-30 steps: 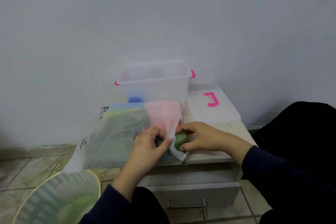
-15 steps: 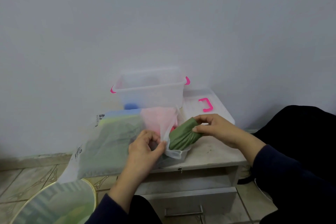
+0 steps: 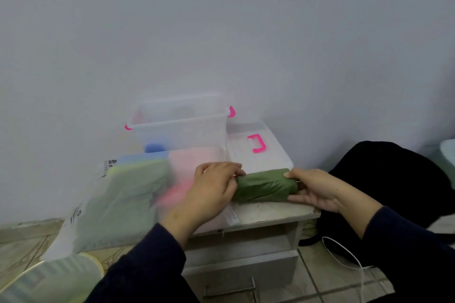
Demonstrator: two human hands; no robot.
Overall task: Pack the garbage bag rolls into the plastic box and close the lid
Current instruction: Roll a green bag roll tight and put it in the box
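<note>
A pale wall is backing the small white cabinet (image 3: 270,214). The right hand (image 3: 312,192) is gripping the green garbage bag roll (image 3: 264,188), the left hand (image 3: 211,192) steadying its other end. Next, probably, lifting it beyond the hands into the clear plastic box (image 3: 182,128).

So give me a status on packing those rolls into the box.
Done: one blue roll lies in the clear plastic box. In hand: both the left hand and right hand grip a green roll, out of the translucent bag. Left: the green, pink and other rolls inside that bag, then the pink-handled lid beside the box.
</note>
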